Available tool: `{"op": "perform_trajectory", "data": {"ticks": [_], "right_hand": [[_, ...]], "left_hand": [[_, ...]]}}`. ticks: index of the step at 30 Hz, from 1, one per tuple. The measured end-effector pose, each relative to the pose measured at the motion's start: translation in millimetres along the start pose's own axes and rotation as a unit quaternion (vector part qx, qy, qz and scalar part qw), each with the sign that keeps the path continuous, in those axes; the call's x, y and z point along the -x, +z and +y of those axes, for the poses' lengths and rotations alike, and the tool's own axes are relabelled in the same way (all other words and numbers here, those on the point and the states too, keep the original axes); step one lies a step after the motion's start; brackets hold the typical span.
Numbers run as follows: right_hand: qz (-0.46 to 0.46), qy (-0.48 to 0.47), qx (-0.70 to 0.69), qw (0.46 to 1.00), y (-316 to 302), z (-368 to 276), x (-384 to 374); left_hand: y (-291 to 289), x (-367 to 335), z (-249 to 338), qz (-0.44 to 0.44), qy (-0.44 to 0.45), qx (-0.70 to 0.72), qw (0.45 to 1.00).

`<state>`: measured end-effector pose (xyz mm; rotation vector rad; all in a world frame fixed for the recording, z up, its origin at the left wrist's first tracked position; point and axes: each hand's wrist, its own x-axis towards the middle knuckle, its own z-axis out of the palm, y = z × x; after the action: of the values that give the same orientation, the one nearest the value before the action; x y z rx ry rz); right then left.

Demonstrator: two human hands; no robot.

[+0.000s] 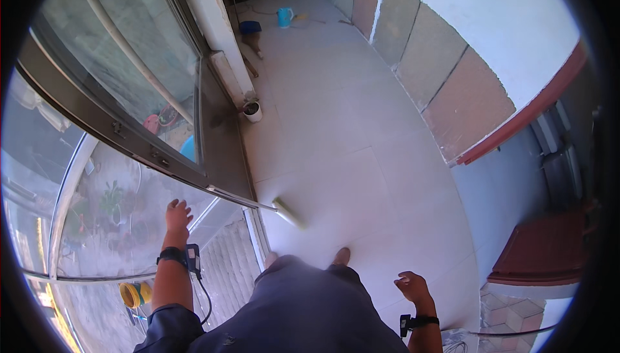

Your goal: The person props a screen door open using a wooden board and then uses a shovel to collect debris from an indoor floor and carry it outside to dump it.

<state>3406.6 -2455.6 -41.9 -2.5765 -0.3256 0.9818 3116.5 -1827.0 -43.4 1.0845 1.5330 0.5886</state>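
Note:
My left hand [179, 216] is raised in front of the glass at the left, its fingers loosely bent and apart, with nothing visible in it. Low at the right, my right hand [412, 286] hangs over the floor, fingers slightly curled and apart, and no object shows in it. Each wrist wears a black strap with a small device. Ahead of my feet, a paint roller [288, 213] with a pale sleeve rests on the floor by the door sill. Its thin rod reaches left along the bottom of the window frame. Neither hand touches it.
A sliding glass door frame [223, 127] stands at the left. Beyond it along the pale tiled floor [323, 127] are a potted plant [252, 111], a broom [253, 43] and a blue bucket [285, 17]. Dark red furniture [539, 246] stands at the right.

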Motion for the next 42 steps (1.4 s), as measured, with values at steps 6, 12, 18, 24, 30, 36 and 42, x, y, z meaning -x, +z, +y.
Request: {"op": "perform_trajectory", "data": {"ticks": [6, 12, 18, 24, 30, 36, 42], "right_hand": [[0.010, 0.019, 0.041, 0.999, -87.2, 50.0, -35.6], [0.005, -0.016, 0.002, 1.000, -129.8, 34.8, -97.3], [-0.043, -0.086, -0.028, 0.995, -171.7, -14.3, -186.9], [-0.015, -0.058, 0.003, 0.998, -237.2, -12.7, -275.6], [-0.011, -0.036, 0.000, 0.999, -296.9, -51.0, -351.7], [-0.062, -0.074, 0.017, 0.995, -339.7, -90.2, -442.0], [-0.067, -0.120, 0.064, 0.988, -401.4, -130.0, -563.8]], "left_hand": [[57.3, 16.2, -130.5, -0.160, 0.038, -0.168, 0.972], [174.8, 123.3, -67.3, -0.211, -0.083, -0.225, 0.947], [260.8, 98.0, -47.8, -0.230, -0.095, -0.234, 0.940], [370.4, 73.2, -6.3, -0.256, -0.106, -0.221, 0.935], [450.8, 40.3, 49.3, -0.265, -0.107, -0.199, 0.937], [497.8, 3.2, 89.7, -0.208, -0.101, -0.196, 0.953], [560.0, -17.9, 121.6, -0.150, -0.138, -0.160, 0.966]]}}
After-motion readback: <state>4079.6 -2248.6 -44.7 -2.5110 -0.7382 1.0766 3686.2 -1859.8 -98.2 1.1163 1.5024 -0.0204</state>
